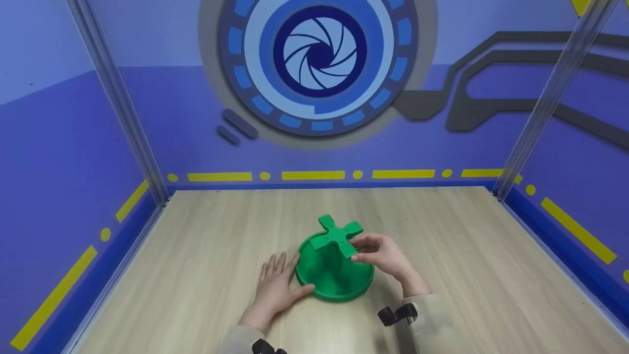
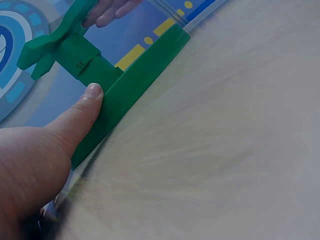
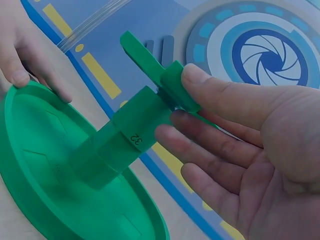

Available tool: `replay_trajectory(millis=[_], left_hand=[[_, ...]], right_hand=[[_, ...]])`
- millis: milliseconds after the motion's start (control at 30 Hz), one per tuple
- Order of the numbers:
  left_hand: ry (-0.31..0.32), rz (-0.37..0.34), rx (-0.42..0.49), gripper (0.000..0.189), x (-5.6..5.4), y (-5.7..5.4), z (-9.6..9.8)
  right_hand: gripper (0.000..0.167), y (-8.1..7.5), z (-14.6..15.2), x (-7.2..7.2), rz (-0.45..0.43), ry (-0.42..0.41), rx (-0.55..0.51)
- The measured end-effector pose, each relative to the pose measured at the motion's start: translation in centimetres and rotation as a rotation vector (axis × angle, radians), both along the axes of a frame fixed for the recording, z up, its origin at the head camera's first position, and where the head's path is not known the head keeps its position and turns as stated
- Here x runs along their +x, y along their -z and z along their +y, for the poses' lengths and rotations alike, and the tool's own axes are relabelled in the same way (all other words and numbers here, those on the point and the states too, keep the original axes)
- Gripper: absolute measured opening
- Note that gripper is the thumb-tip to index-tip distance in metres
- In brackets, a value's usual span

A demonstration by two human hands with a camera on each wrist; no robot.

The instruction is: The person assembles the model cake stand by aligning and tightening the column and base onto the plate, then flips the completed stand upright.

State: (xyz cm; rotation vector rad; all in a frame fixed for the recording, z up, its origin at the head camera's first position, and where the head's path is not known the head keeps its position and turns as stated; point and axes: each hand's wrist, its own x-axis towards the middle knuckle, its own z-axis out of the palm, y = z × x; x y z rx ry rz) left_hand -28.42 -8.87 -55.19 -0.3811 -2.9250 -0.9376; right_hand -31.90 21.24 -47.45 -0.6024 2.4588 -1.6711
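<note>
A green round tray [image 1: 334, 290] with a raised rim lies on the table, and a stepped green post [image 3: 117, 142] rises from its middle. On top of the post sits a green four-armed cross piece [image 1: 337, 234]. My right hand [image 1: 385, 255] pinches one arm of that cross between thumb and fingers. Numbers are marked on the post, 32 in the right wrist view and 35 in the left wrist view. At the tray's left side, my left hand [image 1: 277, 290] has its fingers straight, with the thumb [image 2: 85, 112] and forefinger touching the rim.
The light wood table [image 1: 221, 236] runs back to a blue wall [image 1: 162, 123] with yellow dashes. Side walls stand at left and right, with clear corner posts [image 1: 123, 108] between the panels. A black band [image 1: 398, 314] is on the right wrist.
</note>
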Motion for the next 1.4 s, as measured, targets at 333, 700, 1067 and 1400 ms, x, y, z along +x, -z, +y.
replay_trajectory(millis=[333, 700, 1067, 1400], left_hand=[[-0.003, 0.000, 0.002, 0.099, 0.0, 0.0, 0.0], [0.003, 0.001, 0.010, 0.099, 0.0, 0.2, 0.0], [0.003, -0.016, 0.019, 0.099, 0.0, 0.2, -0.1], [0.001, -0.013, 0.015, 0.098, -0.1, 0.1, 0.0]], right_hand=[[0.038, -0.7, -0.6, 0.5, 0.022, -0.027, 0.025], [0.037, -1.1, -0.8, 0.8, 0.025, -0.051, 0.046], [0.035, -2.3, 1.0, 1.1, 0.077, 0.050, -0.042], [0.032, -1.3, 0.8, 0.0, 0.083, 0.283, -0.206]])
